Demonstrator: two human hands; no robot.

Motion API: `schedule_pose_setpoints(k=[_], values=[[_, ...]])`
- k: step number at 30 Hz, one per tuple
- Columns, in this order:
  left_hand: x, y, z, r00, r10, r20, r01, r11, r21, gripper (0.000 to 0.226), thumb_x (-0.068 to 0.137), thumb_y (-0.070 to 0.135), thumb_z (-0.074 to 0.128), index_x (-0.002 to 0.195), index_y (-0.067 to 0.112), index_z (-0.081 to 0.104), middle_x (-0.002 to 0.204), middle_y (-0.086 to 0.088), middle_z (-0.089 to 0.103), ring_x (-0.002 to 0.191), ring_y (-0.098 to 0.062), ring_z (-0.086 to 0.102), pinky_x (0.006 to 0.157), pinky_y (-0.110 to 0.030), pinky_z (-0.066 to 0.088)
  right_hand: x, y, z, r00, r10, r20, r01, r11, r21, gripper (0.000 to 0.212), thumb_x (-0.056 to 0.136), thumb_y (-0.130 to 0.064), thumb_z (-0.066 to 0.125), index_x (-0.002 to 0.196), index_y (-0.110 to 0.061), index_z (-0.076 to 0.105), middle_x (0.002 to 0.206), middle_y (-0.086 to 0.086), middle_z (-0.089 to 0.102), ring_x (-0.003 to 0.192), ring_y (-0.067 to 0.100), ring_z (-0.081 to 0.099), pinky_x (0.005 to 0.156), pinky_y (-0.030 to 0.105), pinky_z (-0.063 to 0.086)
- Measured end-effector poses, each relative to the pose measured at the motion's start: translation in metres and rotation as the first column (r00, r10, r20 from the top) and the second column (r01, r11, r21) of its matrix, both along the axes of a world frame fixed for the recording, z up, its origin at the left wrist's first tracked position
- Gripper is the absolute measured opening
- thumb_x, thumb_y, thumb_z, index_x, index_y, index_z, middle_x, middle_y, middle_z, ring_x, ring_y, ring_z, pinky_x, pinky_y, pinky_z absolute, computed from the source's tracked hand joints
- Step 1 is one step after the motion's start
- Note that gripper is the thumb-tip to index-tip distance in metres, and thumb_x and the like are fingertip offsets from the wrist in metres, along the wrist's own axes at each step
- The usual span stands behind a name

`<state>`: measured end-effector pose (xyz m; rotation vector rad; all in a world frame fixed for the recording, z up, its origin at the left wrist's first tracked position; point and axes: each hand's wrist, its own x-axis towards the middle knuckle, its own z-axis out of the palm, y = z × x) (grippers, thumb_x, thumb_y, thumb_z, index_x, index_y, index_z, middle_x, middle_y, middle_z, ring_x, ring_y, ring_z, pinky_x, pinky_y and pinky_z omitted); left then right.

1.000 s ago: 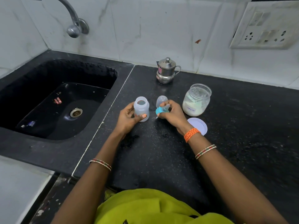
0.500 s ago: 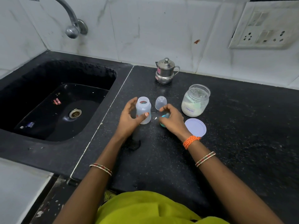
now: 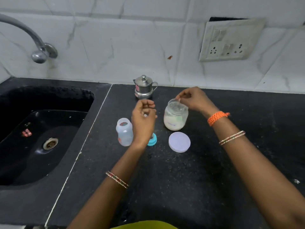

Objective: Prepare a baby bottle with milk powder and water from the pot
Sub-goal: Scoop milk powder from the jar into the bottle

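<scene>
Item: powder step of a bottle feed, on a black speckled stone counter [image 3: 181, 187] with a sink at its left edge.

- Small translucent plastic baby bottle [image 3: 124, 132]: standing upright and uncapped near the sink-side edge of the counter, apparently still empty.
- Clear glass jar of pale milk powder [image 3: 175, 117]: standing open in mid-counter, its round white lid [image 3: 179, 142] lying flat just in front of it.
- Teal screw ring [image 3: 152, 140]: lying between bottle and lid, partly hidden by the left wrist.
- Small lidded steel pot [image 3: 144, 87]: sitting at the back edge against the tiled wall, untouched.
- Right hand [image 3: 193, 100]: hovering at the jar mouth, fingertips pinched on something small at the rim, likely a scoop handle; too blurred to confirm.
- Left hand [image 3: 144, 120]: hanging loosely curled between bottle and jar, gripping nothing visible.

Handling note: steadying the jar with the left hand, lifting a level scoop, and carrying it low over the narrow bottle neck should be limiting spillage.
</scene>
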<state>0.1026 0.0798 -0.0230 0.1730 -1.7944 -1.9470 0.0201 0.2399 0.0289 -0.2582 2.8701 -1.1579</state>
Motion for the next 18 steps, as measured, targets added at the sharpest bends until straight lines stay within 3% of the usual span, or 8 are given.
schedule_pose_setpoints(k=[4, 7, 10, 13, 18], values=[[-0.032, 0.007, -0.016, 0.970, -0.057, 0.234, 0.085, 0.990, -0.113, 0.028, 0.082, -0.010, 0.048, 0.098, 0.012, 0.054, 0.096, -0.004, 0.060, 0.085, -0.013, 0.059, 0.082, -0.032, 0.054, -0.026, 0.002, -0.003, 0.976, 0.165, 0.144, -0.205, 0.916, 0.345, 0.024, 0.084, -0.008, 0.062, 0.102, -0.019, 0.074, 0.121, 0.007, 0.064, 0.104, 0.018, 0.056, 0.079, 0.026, 0.039], [-0.046, 0.005, -0.026, 0.941, -0.134, 0.312, 0.193, 0.967, -0.166, 0.037, 0.080, -0.011, 0.052, 0.111, 0.009, 0.052, 0.104, -0.003, 0.058, 0.094, -0.015, 0.055, 0.080, -0.022, 0.048, -0.039, -0.011, -0.010, 0.942, 0.215, 0.257, -0.322, 0.793, 0.518, 0.029, 0.086, -0.012, 0.062, 0.111, -0.024, 0.071, 0.127, 0.006, 0.061, 0.107, 0.022, 0.057, 0.078, 0.027, 0.039], [-0.051, 0.004, -0.032, 0.914, -0.210, 0.347, 0.290, 0.937, -0.196, 0.050, 0.079, -0.011, 0.056, 0.125, 0.009, 0.047, 0.118, -0.001, 0.053, 0.107, -0.014, 0.052, 0.089, -0.025, 0.046, -0.048, -0.022, -0.015, 0.923, 0.220, 0.316, -0.370, 0.734, 0.570, 0.032, 0.087, -0.017, 0.062, 0.119, -0.021, 0.066, 0.127, 0.009, 0.061, 0.107, 0.026, 0.058, 0.078, 0.030, 0.042], [-0.054, 0.004, -0.035, 0.891, -0.293, 0.347, 0.359, 0.923, -0.141, 0.053, 0.079, -0.011, 0.058, 0.126, 0.010, 0.046, 0.119, 0.000, 0.053, 0.109, -0.014, 0.054, 0.081, -0.018, 0.048, -0.053, -0.029, -0.020, 0.921, 0.216, 0.325, -0.370, 0.747, 0.552, 0.031, 0.087, -0.019, 0.063, 0.118, -0.020, 0.067, 0.125, 0.009, 0.062, 0.097, 0.023, 0.055, 0.076, 0.031, 0.043], [-0.055, 0.006, -0.039, 0.878, -0.348, 0.329, 0.404, 0.908, -0.116, 0.048, 0.078, -0.012, 0.059, 0.116, 0.016, 0.050, 0.111, 0.003, 0.058, 0.104, -0.010, 0.056, 0.077, -0.015, 0.051, -0.049, -0.032, -0.027, 0.983, 0.141, 0.120, -0.185, 0.735, 0.652, 0.031, 0.090, -0.028, 0.059, 0.118, -0.016, 0.064, 0.115, 0.010, 0.065, 0.097, 0.028, 0.060, 0.071, 0.034, 0.042]])
